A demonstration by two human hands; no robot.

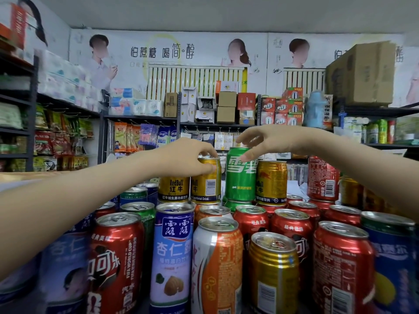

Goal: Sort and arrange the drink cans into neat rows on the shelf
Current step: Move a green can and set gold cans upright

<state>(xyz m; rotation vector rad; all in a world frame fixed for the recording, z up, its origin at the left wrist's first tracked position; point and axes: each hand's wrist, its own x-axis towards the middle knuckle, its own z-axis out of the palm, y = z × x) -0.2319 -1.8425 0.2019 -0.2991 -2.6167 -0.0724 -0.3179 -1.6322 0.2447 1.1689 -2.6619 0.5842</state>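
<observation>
1. Fingers (209, 152) of your left hand (192, 155) pinch the rim of a gold can (207, 182) in the far upper tier.
2. Your right hand (267, 139) curls over the top of the green can (241, 177) just right of it, thumb on its side; I judge that a firm hold.
3. Done so far: other gold cans stand on either side, making a partial far row.
4. Left to do: the near cans (217, 264) mix red, blue, orange and gold, so most of the sorting seems ahead.

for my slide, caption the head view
Left hand grips a gold metal Red Bull can while right hand grips the green metal can beside it.
</observation>
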